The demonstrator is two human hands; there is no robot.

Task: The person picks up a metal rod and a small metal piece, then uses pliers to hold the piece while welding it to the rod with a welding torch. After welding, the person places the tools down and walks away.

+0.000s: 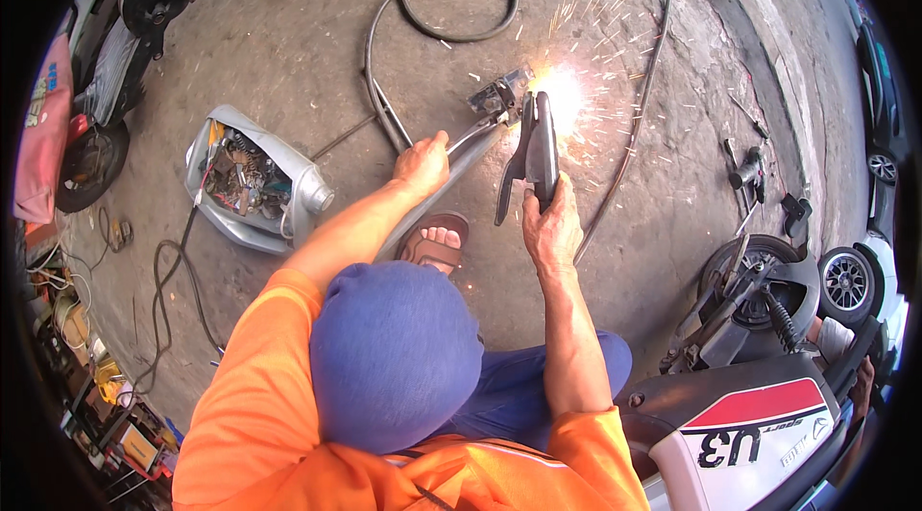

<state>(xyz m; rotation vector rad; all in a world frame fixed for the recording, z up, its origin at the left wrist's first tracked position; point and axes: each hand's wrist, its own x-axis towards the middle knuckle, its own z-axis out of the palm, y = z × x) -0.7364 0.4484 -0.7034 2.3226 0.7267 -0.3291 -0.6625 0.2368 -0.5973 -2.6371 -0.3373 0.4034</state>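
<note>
My left hand is closed around a slim metal tool whose far end reaches a small dark metal bracket on the concrete floor; the tool's exact kind is unclear. Beneath this hand runs a grey metal bar or tube, slanting up to the bracket. In my right hand is a black welding electrode holder, its lever out to the left. A white welding arc glares at the holder's tip, just right of the bracket, and throws sparks. The glare hides the electrode and the joint.
A cut-open grey plastic jug holds small metal parts at left. Cables loop across the floor. At right lie hand tools, a scooter wheel assembly and a white-and-red scooter panel. Another person's hand shows beyond it.
</note>
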